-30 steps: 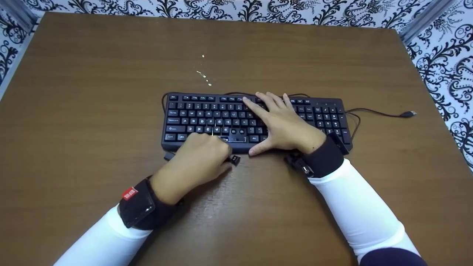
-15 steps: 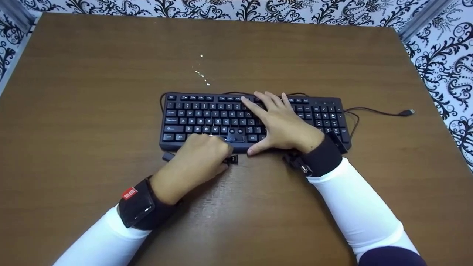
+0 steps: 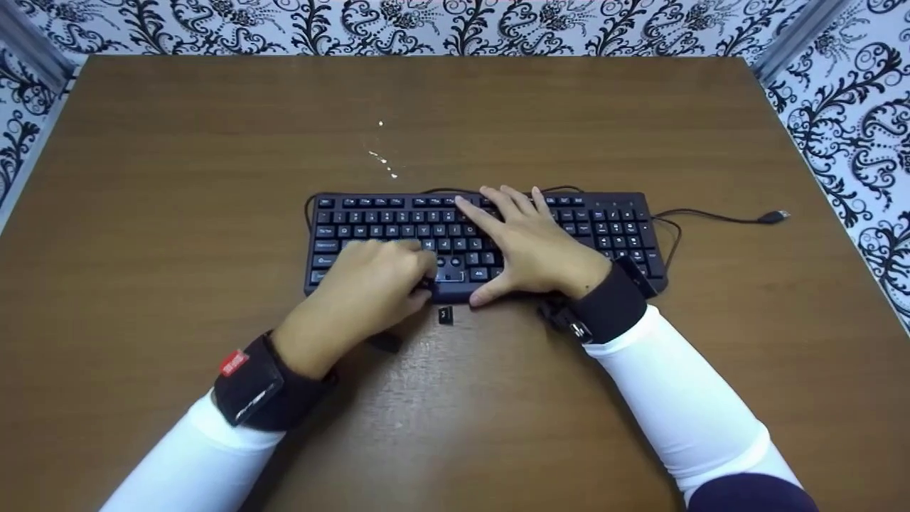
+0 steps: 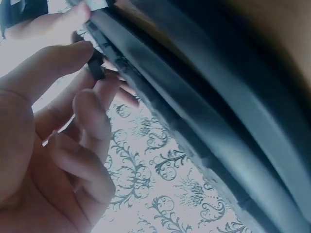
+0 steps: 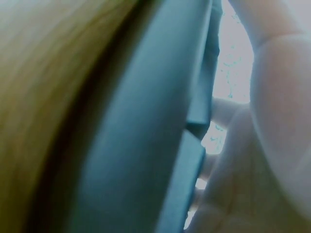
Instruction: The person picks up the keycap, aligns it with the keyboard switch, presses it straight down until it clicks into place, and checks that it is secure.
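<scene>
- Left hand (image 3: 370, 281) pinching small black keycap (image 4: 95, 68) over keyboard (image 3: 611, 227) near edge.
- Right hand (image 3: 533, 245) flat, spread, pressing keys just right.
- Loose keycap (image 3: 446, 315) on bench (image 3: 178, 178), near-right of left grip.

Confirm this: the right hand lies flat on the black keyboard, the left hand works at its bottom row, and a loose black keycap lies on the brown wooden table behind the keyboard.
One detail is wrong. The loose black keycap lies on the brown wooden table in front of the black keyboard, at its near edge, not behind it. The head view shows this. The right hand and left hand are as stated.
</scene>
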`<act>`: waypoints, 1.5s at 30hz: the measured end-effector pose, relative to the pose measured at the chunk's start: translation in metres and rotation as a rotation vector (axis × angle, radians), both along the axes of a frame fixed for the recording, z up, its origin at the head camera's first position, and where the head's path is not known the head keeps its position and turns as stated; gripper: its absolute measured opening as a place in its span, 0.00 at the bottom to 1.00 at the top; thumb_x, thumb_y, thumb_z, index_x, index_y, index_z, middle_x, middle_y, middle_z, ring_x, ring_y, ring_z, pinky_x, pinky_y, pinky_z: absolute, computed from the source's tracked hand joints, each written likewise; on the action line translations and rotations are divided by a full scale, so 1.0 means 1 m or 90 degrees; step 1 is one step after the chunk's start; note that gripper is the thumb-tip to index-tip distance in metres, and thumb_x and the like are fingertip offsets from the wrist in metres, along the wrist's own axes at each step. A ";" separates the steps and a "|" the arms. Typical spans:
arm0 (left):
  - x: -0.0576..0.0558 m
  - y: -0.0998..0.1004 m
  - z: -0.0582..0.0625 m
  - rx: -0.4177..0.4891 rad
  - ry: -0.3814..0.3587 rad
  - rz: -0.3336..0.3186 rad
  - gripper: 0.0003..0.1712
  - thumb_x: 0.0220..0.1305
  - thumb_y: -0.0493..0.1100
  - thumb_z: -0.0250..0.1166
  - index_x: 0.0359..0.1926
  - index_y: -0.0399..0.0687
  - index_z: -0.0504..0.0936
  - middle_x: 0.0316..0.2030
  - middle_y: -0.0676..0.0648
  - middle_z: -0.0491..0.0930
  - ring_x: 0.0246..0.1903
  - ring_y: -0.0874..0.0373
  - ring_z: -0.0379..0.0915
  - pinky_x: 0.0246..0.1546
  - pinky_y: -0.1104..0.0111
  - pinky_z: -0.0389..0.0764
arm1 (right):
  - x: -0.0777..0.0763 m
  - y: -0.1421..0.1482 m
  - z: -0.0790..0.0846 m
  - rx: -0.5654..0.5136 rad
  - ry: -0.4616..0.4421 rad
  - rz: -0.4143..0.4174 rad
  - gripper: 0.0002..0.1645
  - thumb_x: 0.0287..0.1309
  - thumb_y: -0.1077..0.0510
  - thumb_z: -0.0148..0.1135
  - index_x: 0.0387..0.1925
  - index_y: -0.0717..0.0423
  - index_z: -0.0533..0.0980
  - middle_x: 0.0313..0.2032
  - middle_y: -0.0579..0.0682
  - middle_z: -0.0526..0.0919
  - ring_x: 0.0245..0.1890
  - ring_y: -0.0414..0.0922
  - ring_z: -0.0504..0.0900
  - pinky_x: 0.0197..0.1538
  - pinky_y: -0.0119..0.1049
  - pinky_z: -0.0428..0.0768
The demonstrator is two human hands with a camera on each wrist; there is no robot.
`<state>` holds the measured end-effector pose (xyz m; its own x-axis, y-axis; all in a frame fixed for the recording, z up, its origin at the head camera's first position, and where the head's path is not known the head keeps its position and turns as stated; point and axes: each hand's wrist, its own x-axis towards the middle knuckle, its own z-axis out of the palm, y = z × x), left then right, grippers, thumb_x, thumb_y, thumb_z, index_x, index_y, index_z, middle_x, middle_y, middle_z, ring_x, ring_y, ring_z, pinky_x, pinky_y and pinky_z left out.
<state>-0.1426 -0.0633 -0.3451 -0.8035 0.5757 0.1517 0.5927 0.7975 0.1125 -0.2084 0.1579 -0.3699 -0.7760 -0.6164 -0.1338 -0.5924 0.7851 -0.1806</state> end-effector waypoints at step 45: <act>-0.030 0.025 -0.001 -0.020 -0.012 0.074 0.06 0.48 0.47 0.71 0.24 0.52 0.84 0.29 0.48 0.83 0.28 0.48 0.80 0.29 0.55 0.80 | 0.000 -0.001 0.001 -0.002 -0.002 -0.002 0.76 0.18 0.16 0.61 0.70 0.33 0.38 0.71 0.56 0.45 0.71 0.59 0.44 0.68 0.63 0.37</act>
<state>-0.1729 -0.0380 -0.3460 -0.8673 0.4833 0.1192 0.4946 0.8638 0.0963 -0.2080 0.1570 -0.3693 -0.7777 -0.6139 -0.1351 -0.5889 0.7868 -0.1848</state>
